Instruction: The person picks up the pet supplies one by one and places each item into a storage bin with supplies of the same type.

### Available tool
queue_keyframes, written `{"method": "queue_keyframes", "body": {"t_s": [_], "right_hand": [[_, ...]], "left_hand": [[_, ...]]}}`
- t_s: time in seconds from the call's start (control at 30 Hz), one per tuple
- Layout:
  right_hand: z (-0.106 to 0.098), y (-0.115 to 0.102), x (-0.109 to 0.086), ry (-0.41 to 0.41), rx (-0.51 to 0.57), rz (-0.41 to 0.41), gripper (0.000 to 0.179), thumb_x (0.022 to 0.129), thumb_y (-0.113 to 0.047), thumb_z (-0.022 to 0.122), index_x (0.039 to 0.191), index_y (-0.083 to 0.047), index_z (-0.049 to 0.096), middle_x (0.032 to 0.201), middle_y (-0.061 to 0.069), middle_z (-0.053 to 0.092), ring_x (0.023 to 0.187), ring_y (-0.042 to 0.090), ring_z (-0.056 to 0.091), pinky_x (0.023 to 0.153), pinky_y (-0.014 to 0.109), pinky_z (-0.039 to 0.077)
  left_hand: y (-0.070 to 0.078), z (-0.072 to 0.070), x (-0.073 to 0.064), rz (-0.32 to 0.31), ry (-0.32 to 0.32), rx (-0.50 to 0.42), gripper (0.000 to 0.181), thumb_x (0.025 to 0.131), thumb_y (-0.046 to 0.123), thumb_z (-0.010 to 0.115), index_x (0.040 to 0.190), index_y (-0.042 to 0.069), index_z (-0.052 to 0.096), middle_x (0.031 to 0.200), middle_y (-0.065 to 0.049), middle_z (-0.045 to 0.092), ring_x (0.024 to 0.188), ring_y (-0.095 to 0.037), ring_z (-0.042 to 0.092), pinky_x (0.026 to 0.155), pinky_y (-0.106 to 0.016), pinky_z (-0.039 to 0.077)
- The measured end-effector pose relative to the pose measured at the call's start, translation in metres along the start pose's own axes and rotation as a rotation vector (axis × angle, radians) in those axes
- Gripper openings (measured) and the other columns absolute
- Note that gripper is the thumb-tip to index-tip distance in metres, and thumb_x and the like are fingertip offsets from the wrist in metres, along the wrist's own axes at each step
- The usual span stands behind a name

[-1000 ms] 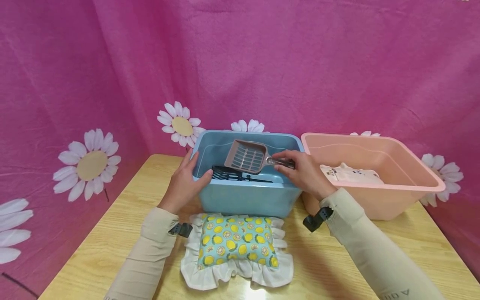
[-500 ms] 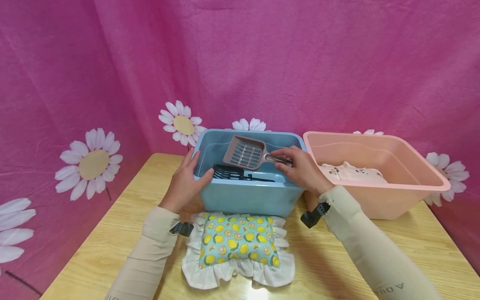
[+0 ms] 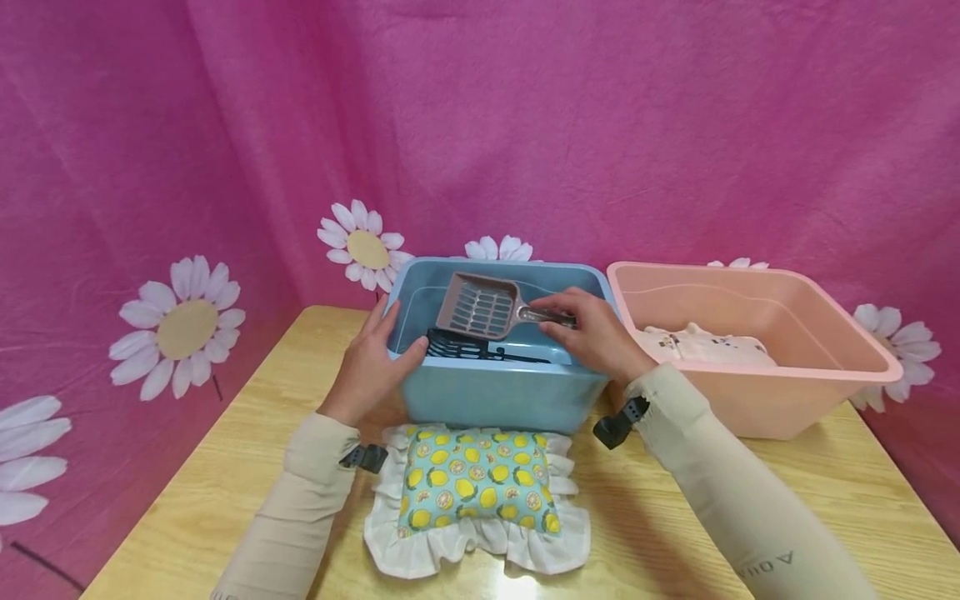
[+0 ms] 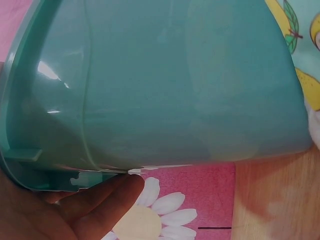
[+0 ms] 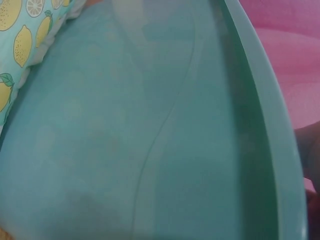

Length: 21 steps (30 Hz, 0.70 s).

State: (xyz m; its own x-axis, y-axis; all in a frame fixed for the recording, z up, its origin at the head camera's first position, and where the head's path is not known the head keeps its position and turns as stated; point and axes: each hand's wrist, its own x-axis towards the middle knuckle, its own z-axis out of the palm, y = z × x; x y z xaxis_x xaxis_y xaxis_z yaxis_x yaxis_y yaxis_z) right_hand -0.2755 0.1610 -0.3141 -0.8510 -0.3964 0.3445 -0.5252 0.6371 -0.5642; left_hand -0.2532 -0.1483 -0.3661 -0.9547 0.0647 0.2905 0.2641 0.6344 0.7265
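Note:
In the head view, a brown-grey litter scoop with a slotted pan is held level over the inside of a blue plastic tub. My right hand pinches its handle between thumb and fingers, above the tub's right half. My left hand grips the tub's near left corner; the left wrist view has its fingers against the outer wall under the rim. Below the scoop, a black slotted tool with a thin handle lies in the tub, partly hidden by the front wall.
A pink tub with a white printed cloth item in it stands to the right. A lemon-print cushion with white frills lies in front of the blue tub. Behind the wooden table hangs a magenta flowered curtain.
My right hand and the litter scoop have shifted slightly left over the blue tub. The left hand keeps its grip on the tub's corner.

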Motion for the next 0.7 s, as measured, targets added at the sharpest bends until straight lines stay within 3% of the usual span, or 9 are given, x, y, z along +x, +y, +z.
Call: {"method": "queue_keyframes", "body": {"t_s": [0.23,0.7], "right_hand": [[0.0020,-0.0005,0.0048,0.007,0.007,-0.040,0.030,0.088,-0.008,0.069,0.118,-0.008,0.069,0.108,0.008,0.064,0.093,0.019,0.055,0.078,0.035,0.046],[0.0093,-0.0016,0.0083,-0.001,0.012,-0.030,0.028,0.086,-0.007,0.072,0.113,-0.008,0.071,0.105,0.006,0.065,0.093,0.019,0.060,0.082,0.038,0.050]], "left_hand": [[0.0031,0.0009,0.0009,-0.002,0.004,0.003,0.082,0.088,0.049,0.060,0.154,0.014,0.026,0.160,-0.002,0.015,0.135,-0.037,0.037,0.087,-0.056,0.049],[0.0013,0.0012,0.0005,-0.009,0.005,-0.002,0.082,0.088,0.047,0.061,0.154,0.016,0.024,0.160,-0.002,0.016,0.135,-0.038,0.038,0.087,-0.056,0.049]]}}
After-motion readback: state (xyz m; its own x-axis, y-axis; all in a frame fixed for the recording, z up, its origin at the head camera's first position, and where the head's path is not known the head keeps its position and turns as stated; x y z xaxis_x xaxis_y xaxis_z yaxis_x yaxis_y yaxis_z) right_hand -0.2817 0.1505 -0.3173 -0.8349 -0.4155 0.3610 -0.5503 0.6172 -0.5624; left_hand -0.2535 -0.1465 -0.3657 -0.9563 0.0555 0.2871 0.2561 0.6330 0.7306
